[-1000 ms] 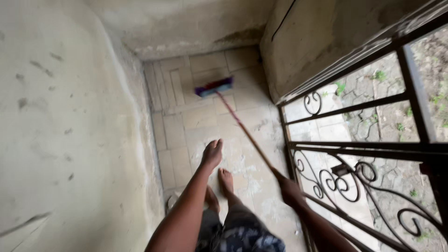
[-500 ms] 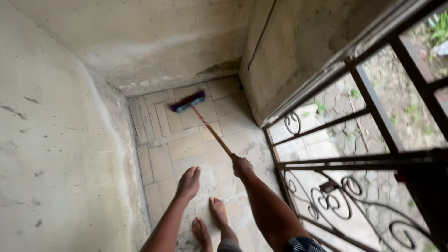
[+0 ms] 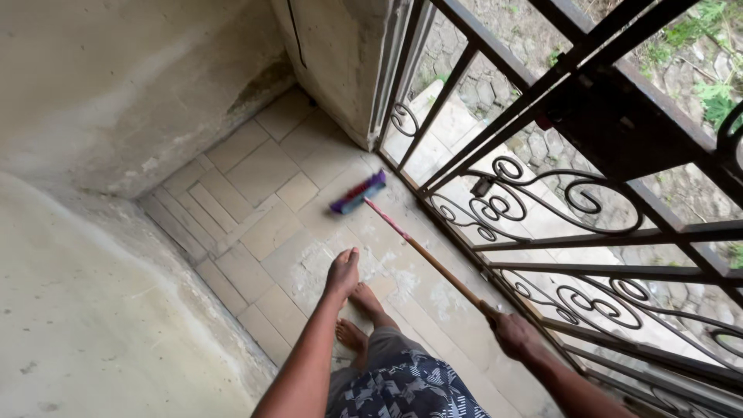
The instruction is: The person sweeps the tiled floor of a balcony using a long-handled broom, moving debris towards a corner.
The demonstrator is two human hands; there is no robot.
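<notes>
The broom (image 3: 357, 193) rests on the tiled floor (image 3: 255, 174) beside the gate (image 3: 542, 186); right hand (image 3: 515, 334) grips its handle, left hand (image 3: 343, 272) hangs open, empty.

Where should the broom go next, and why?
Probably a short pull of the broom head back toward the feet: the right hand holds the handle at full stretch, and pale dusty patches lie on the tiles between.
</notes>
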